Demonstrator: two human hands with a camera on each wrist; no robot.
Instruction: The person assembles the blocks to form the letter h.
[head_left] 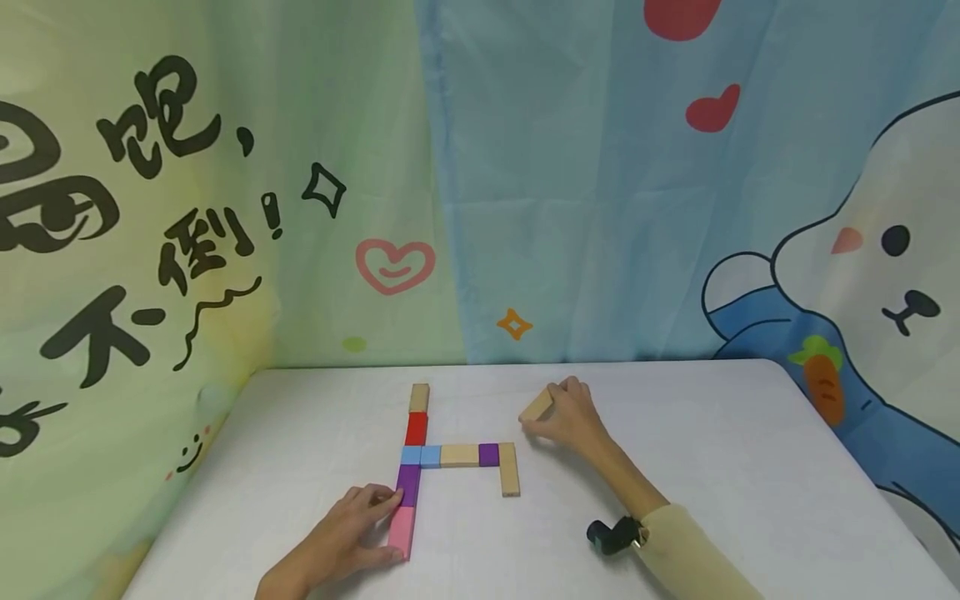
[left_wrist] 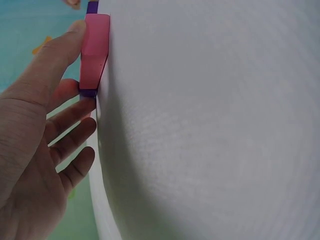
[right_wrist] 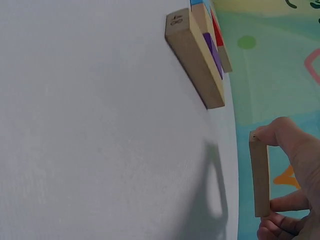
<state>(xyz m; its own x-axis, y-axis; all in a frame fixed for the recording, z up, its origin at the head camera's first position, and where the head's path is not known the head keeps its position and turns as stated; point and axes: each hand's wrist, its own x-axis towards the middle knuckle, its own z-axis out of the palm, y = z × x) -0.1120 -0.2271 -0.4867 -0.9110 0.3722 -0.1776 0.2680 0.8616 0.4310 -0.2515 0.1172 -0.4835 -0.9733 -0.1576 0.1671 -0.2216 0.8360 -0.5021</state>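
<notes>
My right hand point(head_left: 573, 421) pinches a plain wooden block point(head_left: 537, 406) by its two ends, thumb at one and fingers at the other. In the right wrist view this wooden block point(right_wrist: 259, 175) is held off the white table, its shadow falling below. My left hand point(head_left: 345, 533) rests beside a column of blocks, with its thumb at the near end of a pink block point(head_left: 401, 532). The index fingertip touches the left side of a purple block point(head_left: 408, 485). Seen from the left wrist, the pink block point(left_wrist: 96, 42) lies against the thumb, and the other fingers are loosely bent.
Above the purple block lie a light blue block point(head_left: 411, 455), a red block point(head_left: 416, 429) and a wooden one point(head_left: 419, 398). A side row runs right, ending in an upright-lying wooden block point(head_left: 509, 470). A printed curtain point(head_left: 525, 208) stands behind the white table point(head_left: 675, 433).
</notes>
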